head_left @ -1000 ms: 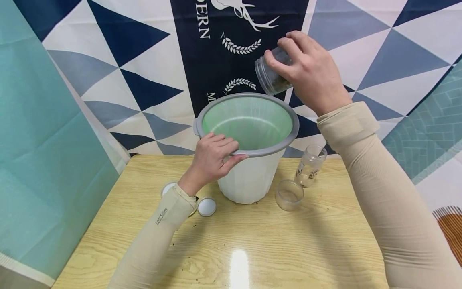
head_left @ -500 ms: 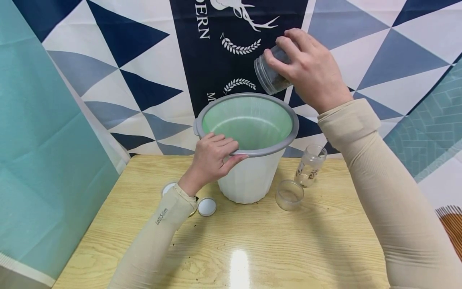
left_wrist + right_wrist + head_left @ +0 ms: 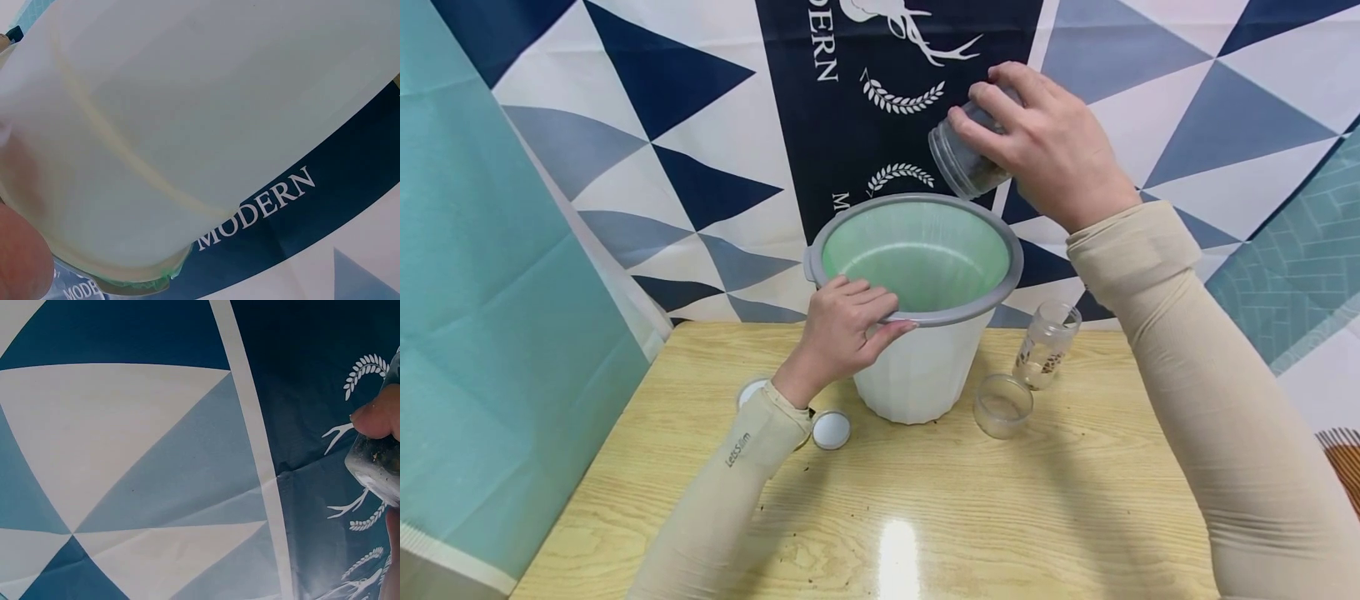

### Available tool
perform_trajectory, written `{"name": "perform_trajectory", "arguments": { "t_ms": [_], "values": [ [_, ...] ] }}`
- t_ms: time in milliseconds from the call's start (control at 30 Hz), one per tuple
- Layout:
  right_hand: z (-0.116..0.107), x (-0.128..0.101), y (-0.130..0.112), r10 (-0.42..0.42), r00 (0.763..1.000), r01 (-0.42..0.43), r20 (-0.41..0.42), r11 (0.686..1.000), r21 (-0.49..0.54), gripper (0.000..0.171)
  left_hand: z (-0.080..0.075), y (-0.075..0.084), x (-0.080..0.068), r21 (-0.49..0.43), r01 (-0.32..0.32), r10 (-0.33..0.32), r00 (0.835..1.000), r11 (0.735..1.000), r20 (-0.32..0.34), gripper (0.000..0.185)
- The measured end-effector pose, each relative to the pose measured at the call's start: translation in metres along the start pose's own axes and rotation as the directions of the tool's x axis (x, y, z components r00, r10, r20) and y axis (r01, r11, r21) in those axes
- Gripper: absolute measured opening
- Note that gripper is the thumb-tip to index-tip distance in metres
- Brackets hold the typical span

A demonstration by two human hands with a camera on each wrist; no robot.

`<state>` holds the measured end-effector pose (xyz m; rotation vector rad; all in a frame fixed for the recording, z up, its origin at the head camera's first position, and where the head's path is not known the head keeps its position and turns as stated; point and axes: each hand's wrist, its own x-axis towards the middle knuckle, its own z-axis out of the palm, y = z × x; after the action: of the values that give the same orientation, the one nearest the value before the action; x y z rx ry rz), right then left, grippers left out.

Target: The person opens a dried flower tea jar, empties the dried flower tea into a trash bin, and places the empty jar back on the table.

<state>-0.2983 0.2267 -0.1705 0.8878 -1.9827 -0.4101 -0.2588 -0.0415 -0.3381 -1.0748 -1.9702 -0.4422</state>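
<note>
In the head view my right hand [image 3: 1045,142] grips a clear jar [image 3: 958,162], tilted mouth-down to the left above the far right rim of a white trash bin [image 3: 917,371]. Some dark bits show inside the jar; the right wrist view catches only part of the jar [image 3: 375,465] and a thumb. My left hand [image 3: 850,325] holds the bin's grey rim at the near left, fingers over the edge and thumb outside. A green liner [image 3: 917,221] lines the bin. The left wrist view is mostly filled by the bin's white wall [image 3: 219,94].
On the wooden table [image 3: 940,508], a clear patterned jar [image 3: 1047,346] and a short clear container [image 3: 1002,406] stand right of the bin. A white round lid [image 3: 831,430] lies left, with another lid [image 3: 751,390] partly behind the left wrist. Small dark specks dot the tabletop. A patterned cloth hangs behind.
The right hand shifts only slightly while keeping the jar tilted above the rim, and its forearm edges to the right. The left hand and the bin stay in place.
</note>
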Motion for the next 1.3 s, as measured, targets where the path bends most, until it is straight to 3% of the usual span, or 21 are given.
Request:
{"name": "perform_trajectory", "arguments": {
  "t_ms": [500,1300],
  "values": [
    [0.0009,-0.0009,0.0035,-0.023,0.999,0.021,-0.049,0.999,-0.035,0.057,-0.0001,0.0008,0.0009,-0.002,0.001,-0.001,1.000,1.000,0.009,0.064],
    [0.0000,0.0033,0.0007,-0.054,0.998,0.051,-0.034,0.994,-0.101,0.059,-0.0011,0.0003,0.0017,-0.007,0.005,-0.005,1.000,1.000,0.016,0.063]
  ]
}}
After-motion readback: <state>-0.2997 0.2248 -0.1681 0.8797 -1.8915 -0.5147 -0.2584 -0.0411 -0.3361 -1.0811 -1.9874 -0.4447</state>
